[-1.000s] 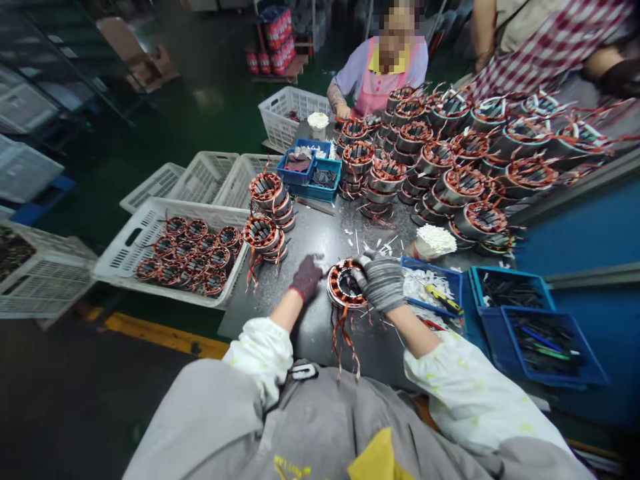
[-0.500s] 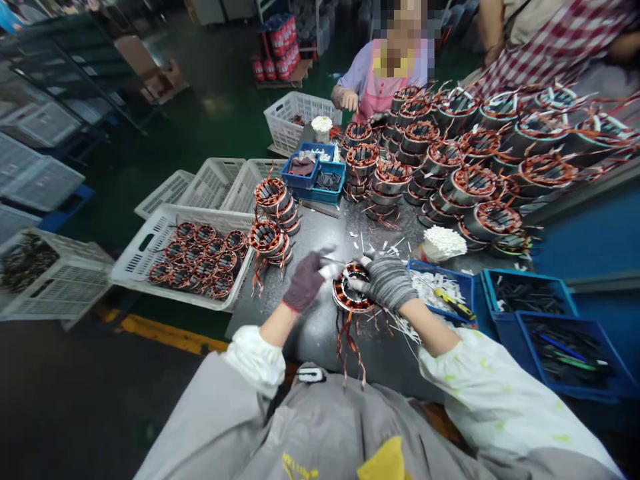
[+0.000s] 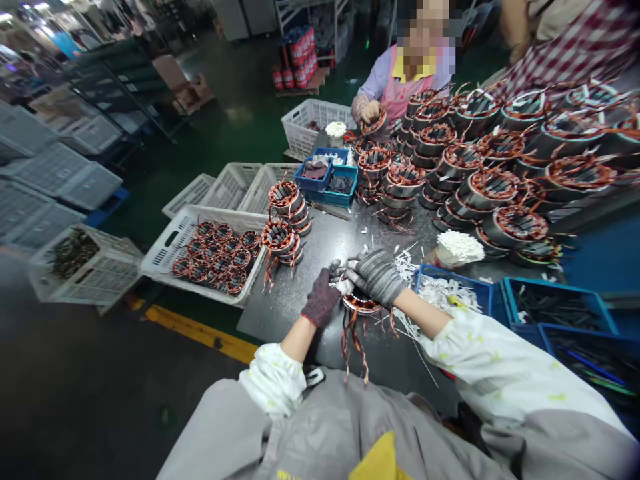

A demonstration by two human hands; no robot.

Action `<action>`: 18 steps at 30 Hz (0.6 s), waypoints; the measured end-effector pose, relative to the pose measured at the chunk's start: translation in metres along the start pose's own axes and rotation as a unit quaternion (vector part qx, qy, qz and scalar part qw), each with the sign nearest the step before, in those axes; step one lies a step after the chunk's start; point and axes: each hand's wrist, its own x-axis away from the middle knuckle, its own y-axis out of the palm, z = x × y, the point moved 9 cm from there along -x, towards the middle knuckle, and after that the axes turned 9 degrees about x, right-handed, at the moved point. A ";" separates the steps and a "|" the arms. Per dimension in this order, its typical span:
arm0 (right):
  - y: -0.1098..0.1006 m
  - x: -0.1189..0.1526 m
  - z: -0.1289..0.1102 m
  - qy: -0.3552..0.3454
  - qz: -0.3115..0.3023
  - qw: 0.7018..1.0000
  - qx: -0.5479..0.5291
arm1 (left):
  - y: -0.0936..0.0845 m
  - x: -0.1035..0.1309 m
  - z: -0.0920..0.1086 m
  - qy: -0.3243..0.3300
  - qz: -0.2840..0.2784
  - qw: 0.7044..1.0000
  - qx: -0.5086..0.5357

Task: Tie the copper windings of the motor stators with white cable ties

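Note:
A wound motor stator [image 3: 361, 305], a ring with copper windings, stands on the dark tabletop [image 3: 295, 313] in front of me. Twisted copper leads hang from it towards my body. My left hand [image 3: 323, 295], in a dark maroon glove, is closed at the stator's far left side with its fingertips pinched together. Over the stator's far side lies my right hand [image 3: 379, 275], in a grey striped glove, its fingers bent and meeting the left fingertips. Whatever is between the fingers is too small to make out. White strips [image 3: 407, 263] lie beside my right hand.
Stacked stators [image 3: 493, 190] fill the table's far right. Two shorter stacks [image 3: 280, 240] stand left, beside a white crate [image 3: 165, 257] of smaller stators. Blue trays [image 3: 555, 303] and a bundle of white sticks [image 3: 459, 248] are right. A co-worker's hand [image 3: 370, 111] holds a stator opposite.
The view has swung left, so the surroundings sit further right. My left fingers have come in against my right fingers above the stator. The co-worker's hand now has a stator.

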 end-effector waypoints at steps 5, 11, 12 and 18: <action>0.019 -0.004 0.037 0.181 0.057 0.906 -0.378 | 0.007 -0.002 0.006 0.007 -0.024 1.000 0.005; 0.011 -0.010 0.094 0.231 0.176 0.793 -0.536 | 0.003 0.005 0.016 0.018 0.000 1.000 -0.007; 0.008 -0.006 0.106 0.236 0.201 0.772 -0.555 | 0.002 0.012 0.024 0.039 0.019 0.998 -0.034; 0.021 0.030 0.145 0.282 0.277 0.698 -0.597 | 0.070 0.050 0.057 0.155 -0.086 0.928 -0.328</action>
